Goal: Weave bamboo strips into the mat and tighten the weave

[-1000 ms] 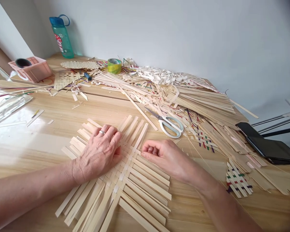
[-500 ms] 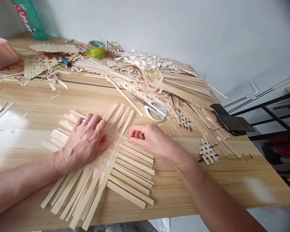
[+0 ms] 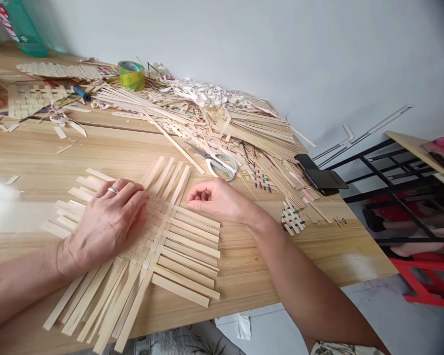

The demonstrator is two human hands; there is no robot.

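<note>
Woven mat point(image 3: 151, 231): pale wooden strips, near left on the tabletop point(image 3: 246, 278), loose ends fanning out around the weave.
Left hand point(image 3: 105, 219): palm down across the mat's left part, fingers extended, lightly bent; a ring on one.
Right hand point(image 3: 216, 199): beside the mat's far right corner, fingers curled narrow; cannot tell whether they pinch a strip.
Scissors point(image 3: 210, 158): beyond the right hand.
Tape roll point(image 3: 132, 78): far left, among scraps.
</note>
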